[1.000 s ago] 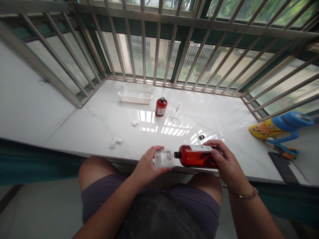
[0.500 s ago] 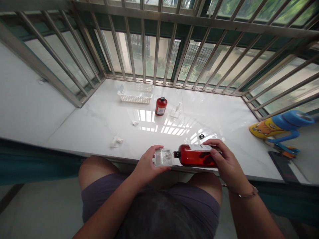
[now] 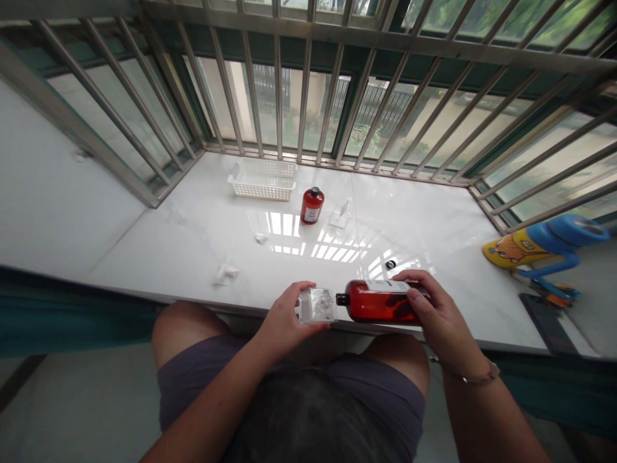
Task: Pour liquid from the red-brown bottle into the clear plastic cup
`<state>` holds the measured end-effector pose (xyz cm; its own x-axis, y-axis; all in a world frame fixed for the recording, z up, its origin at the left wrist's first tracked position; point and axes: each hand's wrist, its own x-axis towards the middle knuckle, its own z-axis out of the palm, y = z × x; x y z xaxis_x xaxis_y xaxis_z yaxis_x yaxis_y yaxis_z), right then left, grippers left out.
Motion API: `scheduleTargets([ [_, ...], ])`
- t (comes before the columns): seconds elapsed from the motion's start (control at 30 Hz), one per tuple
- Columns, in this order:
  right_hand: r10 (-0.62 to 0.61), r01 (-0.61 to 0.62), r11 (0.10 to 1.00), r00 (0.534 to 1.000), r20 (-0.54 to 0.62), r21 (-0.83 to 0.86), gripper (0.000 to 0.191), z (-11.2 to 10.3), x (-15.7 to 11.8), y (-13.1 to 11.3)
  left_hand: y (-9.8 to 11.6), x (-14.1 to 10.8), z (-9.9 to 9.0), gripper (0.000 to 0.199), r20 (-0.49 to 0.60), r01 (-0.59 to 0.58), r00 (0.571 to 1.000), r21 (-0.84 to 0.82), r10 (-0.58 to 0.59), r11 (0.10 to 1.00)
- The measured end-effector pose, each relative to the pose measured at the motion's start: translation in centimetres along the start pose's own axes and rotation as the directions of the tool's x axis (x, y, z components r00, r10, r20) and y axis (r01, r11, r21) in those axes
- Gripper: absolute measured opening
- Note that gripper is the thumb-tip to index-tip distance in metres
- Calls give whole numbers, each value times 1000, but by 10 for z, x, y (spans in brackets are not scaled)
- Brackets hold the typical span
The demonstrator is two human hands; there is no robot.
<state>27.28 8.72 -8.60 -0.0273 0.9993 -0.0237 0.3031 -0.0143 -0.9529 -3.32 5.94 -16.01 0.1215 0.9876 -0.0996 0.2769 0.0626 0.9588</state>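
My left hand (image 3: 286, 315) is shut around a small clear plastic container (image 3: 315, 305) at the sill's front edge. My right hand (image 3: 431, 308) grips a large amber bottle (image 3: 380, 302) with a white label, lying nearly level. The bottle's uncapped black neck points at the clear container and nearly touches it. Whether any opening lines up with the neck is hidden. A black bottle cap (image 3: 390, 263) lies on the white marble sill (image 3: 424, 231) beyond my right hand.
Farther back stand a small red bottle (image 3: 312, 206), a white plastic basket (image 3: 263, 180) and a small clear item (image 3: 340, 214). Crumpled tissue (image 3: 224, 274) lies left. A blue-and-yellow toy (image 3: 535, 247) and a dark phone (image 3: 547, 325) sit right. Metal window bars enclose the sill.
My hands, the amber bottle and the clear container keep nearly the same position. The whole view has shifted only slightly.
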Motion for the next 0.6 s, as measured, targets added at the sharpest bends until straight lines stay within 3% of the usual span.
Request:
scheduleTargets([
  [0.6, 15, -15, 1000, 1000, 21, -13, 37, 2, -2, -6, -7, 2, 2, 76, 9, 1, 1000, -47, 0, 999],
])
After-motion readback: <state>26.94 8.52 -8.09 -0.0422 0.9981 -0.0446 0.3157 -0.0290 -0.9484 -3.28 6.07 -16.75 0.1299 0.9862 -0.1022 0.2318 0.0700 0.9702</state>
